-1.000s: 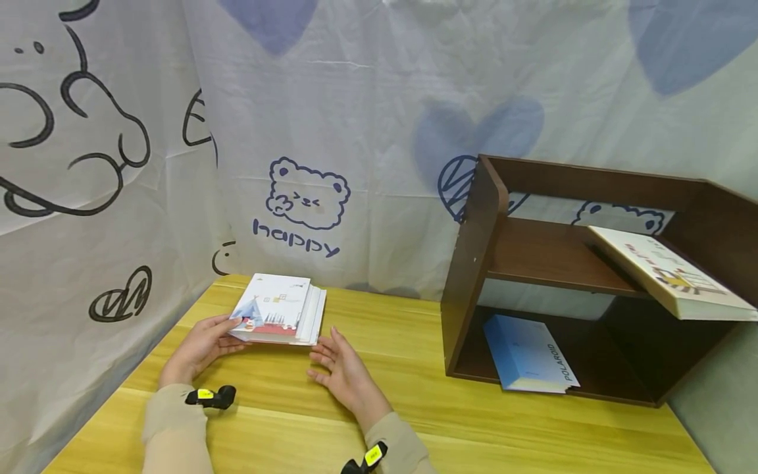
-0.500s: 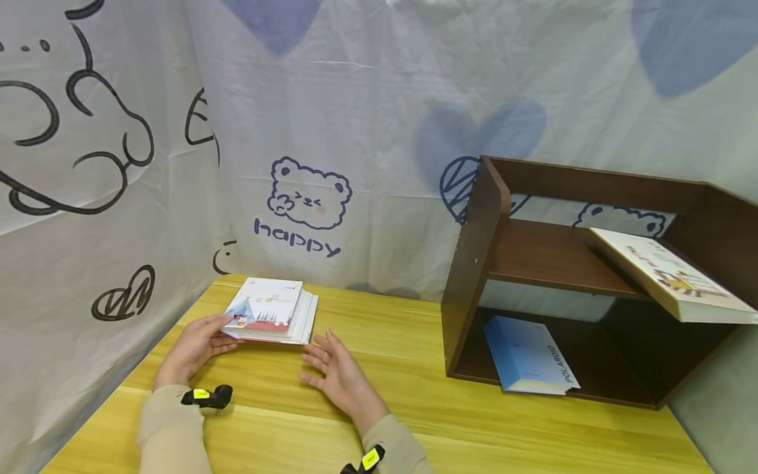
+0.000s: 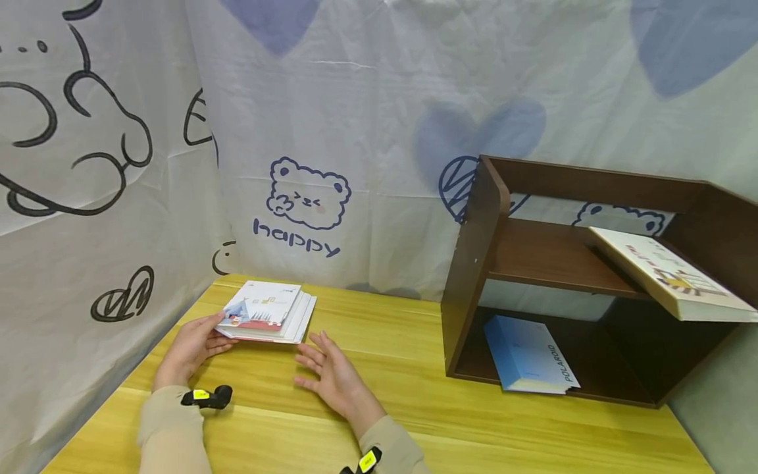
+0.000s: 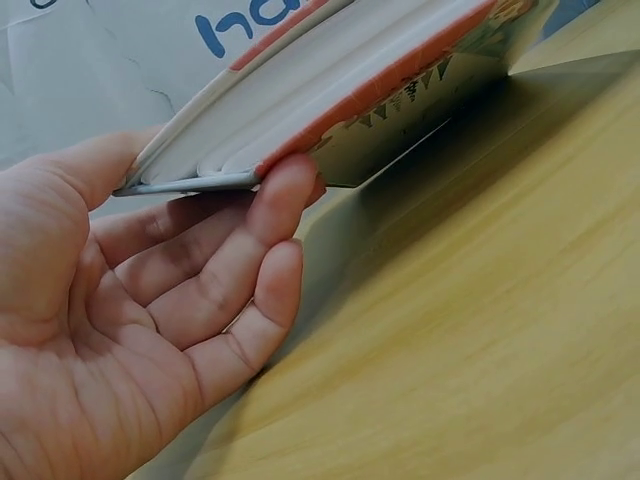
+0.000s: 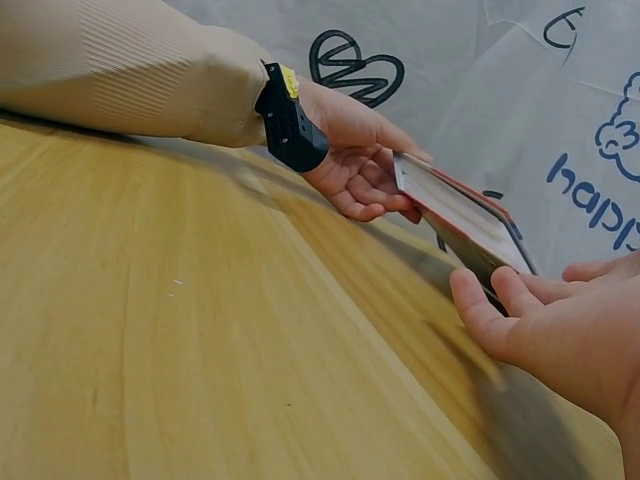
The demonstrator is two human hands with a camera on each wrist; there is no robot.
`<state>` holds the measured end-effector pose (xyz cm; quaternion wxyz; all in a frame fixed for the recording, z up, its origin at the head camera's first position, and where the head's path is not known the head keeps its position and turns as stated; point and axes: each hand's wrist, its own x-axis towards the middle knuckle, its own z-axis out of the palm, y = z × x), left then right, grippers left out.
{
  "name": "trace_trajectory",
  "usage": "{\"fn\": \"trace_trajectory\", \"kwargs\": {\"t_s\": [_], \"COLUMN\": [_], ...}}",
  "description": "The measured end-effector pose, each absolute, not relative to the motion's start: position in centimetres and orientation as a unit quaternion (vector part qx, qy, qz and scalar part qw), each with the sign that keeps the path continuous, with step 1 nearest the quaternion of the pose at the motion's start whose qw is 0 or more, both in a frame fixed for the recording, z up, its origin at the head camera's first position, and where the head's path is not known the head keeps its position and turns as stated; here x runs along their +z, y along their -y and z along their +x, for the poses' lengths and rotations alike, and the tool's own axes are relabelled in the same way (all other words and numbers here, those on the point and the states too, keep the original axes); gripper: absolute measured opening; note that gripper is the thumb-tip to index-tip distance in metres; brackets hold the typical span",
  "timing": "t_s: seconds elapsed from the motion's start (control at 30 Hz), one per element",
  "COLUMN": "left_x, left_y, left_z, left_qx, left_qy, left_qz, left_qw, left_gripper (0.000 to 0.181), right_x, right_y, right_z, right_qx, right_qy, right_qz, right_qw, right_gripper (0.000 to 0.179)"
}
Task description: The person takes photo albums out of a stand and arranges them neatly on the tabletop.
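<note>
A thick white hardcover book [image 3: 257,309] with a blue tent and a red band on its cover is at the table's far left. My left hand [image 3: 191,347] grips its left edge, thumb on top and fingers curled beneath. In the left wrist view the book [image 4: 330,100] is tilted, with a shadow on the wood under it. My right hand [image 3: 335,376] is by the book's near right corner, fingers loosely spread. In the right wrist view its fingertips [image 5: 505,285] are right at the book's edge; whether they touch, I cannot tell.
A dark brown two-level shelf [image 3: 468,276] stands at the right of the wooden table [image 3: 426,408]. On its upper board a cream book [image 3: 675,273] juts out past the front. Below, a blue POLAROID book [image 3: 533,355] lies flat. A printed curtain [image 3: 379,131] hangs behind.
The book has moved slightly left and toward me, with the left hand still gripping it. My right hand has shifted left along with it. The shelf and its books stay put.
</note>
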<state>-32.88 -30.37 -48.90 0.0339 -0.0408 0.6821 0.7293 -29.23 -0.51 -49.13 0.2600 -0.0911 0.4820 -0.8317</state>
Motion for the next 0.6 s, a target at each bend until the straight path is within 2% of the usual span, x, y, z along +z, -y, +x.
{"fn": "trace_trajectory", "kwargs": {"t_s": [0.2,0.4,0.6], "left_x": [-48.95,-48.6,-48.67], "left_y": [30.63,30.65,30.79], "left_z": [-32.92,-32.74,-32.75], "left_qx": [0.733,0.726,0.73], "left_qy": [-0.678,-0.683,-0.679], "left_qz": [-0.045,-0.059,-0.068], "left_qw": [0.032,0.046,0.051], "left_gripper": [0.06,0.071,0.071], "right_x": [-49.21,-49.02,-49.08], "right_y": [0.51,0.53,0.76], "right_z": [-29.24,-29.07,-29.01], "right_qx": [-0.829,-0.824,-0.832], "right_qy": [-0.485,-0.49,-0.478], "right_qz": [-0.103,-0.112,-0.095], "right_qw": [0.26,0.261,0.267], "right_gripper": [0.084,0.082,0.087]}}
